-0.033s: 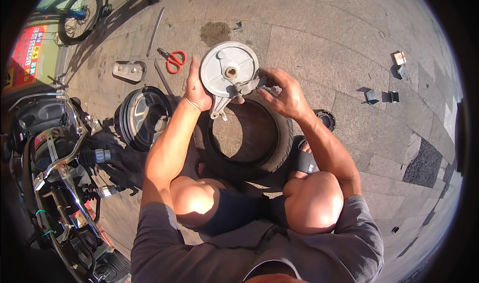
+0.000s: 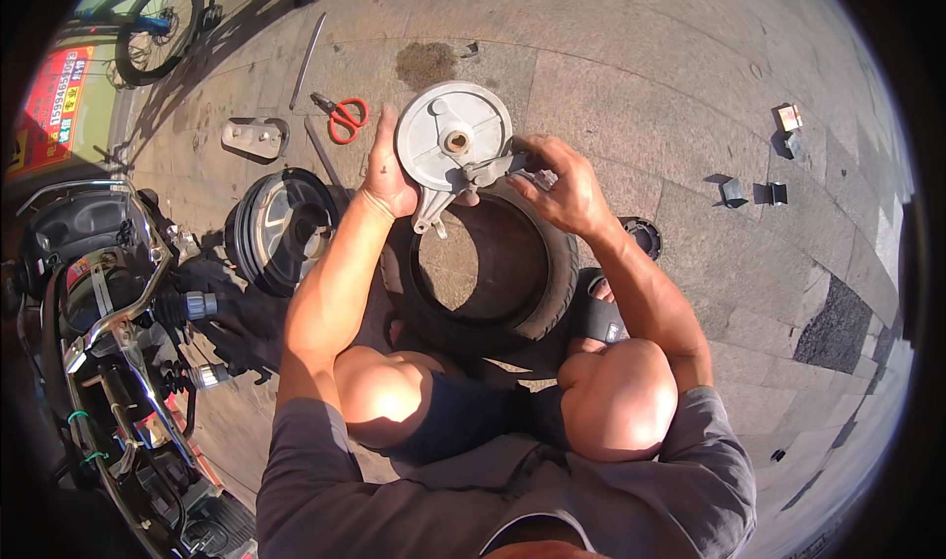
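A round silver brake plate (image 2: 434, 150) with a hub hole in its middle is held up before me, tilted toward me. Against its left edge lies my left hand (image 2: 390, 175), fingers closed around behind it and mostly hidden. At the plate's lower right, my right hand (image 2: 560, 183) grips the metal brake lever (image 2: 493, 171) between thumb and fingers. Beneath both hands a black tire (image 2: 547, 298) rests on the ground between my feet, its centre showing paving. To its left is a wheel rim (image 2: 281, 229), partly in shadow.
Red-handled scissors (image 2: 347, 121), a long metal bar (image 2: 308, 62) and a grey metal cover (image 2: 254, 139) lie beyond my left hand. A partly stripped motorbike (image 2: 108, 303) stands at the left. Small boxes (image 2: 731, 193) lie on the paving at right; a black ring part (image 2: 642, 236) is nearer.
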Demonstrator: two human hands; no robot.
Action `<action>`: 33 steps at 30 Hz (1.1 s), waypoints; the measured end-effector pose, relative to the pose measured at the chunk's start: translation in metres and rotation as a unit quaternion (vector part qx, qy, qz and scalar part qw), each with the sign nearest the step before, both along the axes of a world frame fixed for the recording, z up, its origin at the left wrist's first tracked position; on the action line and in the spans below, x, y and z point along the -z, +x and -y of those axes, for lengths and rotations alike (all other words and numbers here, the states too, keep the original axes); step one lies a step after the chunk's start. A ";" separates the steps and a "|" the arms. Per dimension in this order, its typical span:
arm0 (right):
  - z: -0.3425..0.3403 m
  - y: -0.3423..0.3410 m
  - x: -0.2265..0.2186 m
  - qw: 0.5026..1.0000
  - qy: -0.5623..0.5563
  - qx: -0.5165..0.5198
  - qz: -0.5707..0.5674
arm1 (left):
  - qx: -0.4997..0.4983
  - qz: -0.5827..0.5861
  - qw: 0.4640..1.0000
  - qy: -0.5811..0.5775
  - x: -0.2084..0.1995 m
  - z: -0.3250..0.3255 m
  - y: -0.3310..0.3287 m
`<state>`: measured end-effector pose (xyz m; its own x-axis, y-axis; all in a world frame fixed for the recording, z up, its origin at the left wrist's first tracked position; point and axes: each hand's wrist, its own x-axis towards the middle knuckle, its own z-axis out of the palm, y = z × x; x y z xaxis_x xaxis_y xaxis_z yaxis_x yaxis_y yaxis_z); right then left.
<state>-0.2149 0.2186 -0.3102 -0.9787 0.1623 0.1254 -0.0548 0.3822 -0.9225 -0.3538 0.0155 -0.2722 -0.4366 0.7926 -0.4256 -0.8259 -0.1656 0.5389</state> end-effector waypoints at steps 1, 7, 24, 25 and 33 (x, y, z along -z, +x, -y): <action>0.000 0.001 0.001 1.000 0.001 0.001 0.002 | 0.046 -0.003 0.999 0.028 0.003 0.004 -0.002; 0.003 -0.001 0.009 0.999 -0.023 0.018 -0.016 | 0.074 -0.043 0.996 -0.010 0.004 0.009 -0.007; 0.009 -0.001 0.017 0.995 0.093 0.021 -0.010 | 0.016 -0.115 0.991 -0.067 0.002 0.000 -0.013; 0.010 -0.001 0.017 0.997 0.077 0.020 -0.003 | 0.017 -0.126 0.989 -0.073 0.001 0.002 -0.014; 0.015 -0.001 0.010 0.999 0.022 0.041 0.012 | 0.026 -0.083 0.994 -0.064 0.004 0.004 -0.014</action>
<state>-0.2156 0.2032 -0.3198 -0.9651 0.2377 0.1101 0.0013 0.4246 -0.9054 -0.3678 0.0113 -0.2765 -0.4684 0.7607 -0.4494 -0.7296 -0.0462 0.6823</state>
